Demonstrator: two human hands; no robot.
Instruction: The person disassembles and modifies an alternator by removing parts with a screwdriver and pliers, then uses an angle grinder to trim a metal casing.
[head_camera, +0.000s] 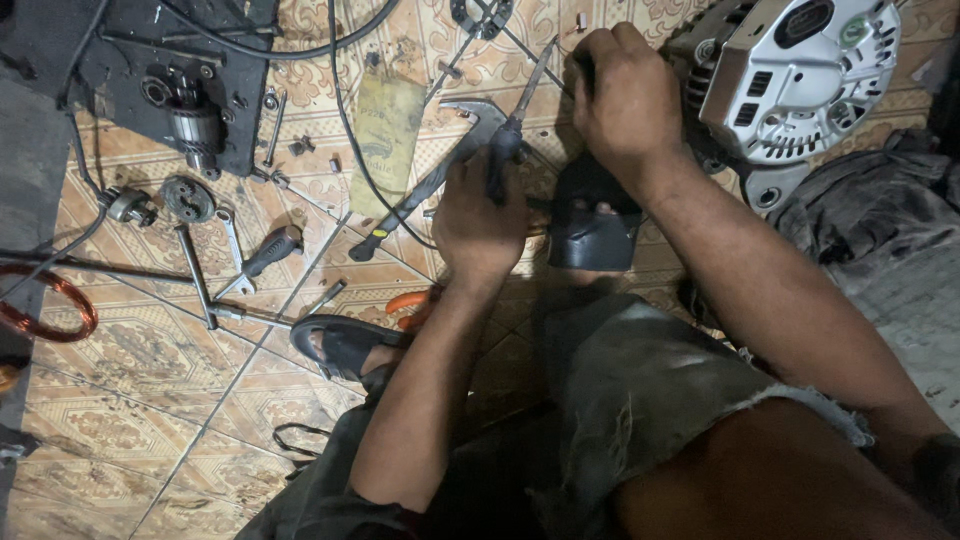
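The left hand (480, 215) is closed around the handles of a pair of needle-nose pliers (520, 110), whose thin jaws point up and away from the fist. Just right of that grip, touching it, sits a black box-shaped part (592, 235) on the floor; the right hand (625, 95) presses down on its far end, fingers curled over the top edge, though what lies under the palm is hidden. Below the left fist, an orange-handled tool (410, 300) peeks out beside a black sandal (340, 340). Passing under the left hand and slanting down to its left is a long grey adjustable wrench (430, 180), with a yellowish packet (385, 130) just beyond it. Further left on the patterned tile floor (150, 400) lie a black-handled screwdriver (265, 255) and loose spanners. Up and right of the right hand, close to the knuckles, rests a silver alternator (800, 75). At the far left edge lies a copper wire coil (45, 305).
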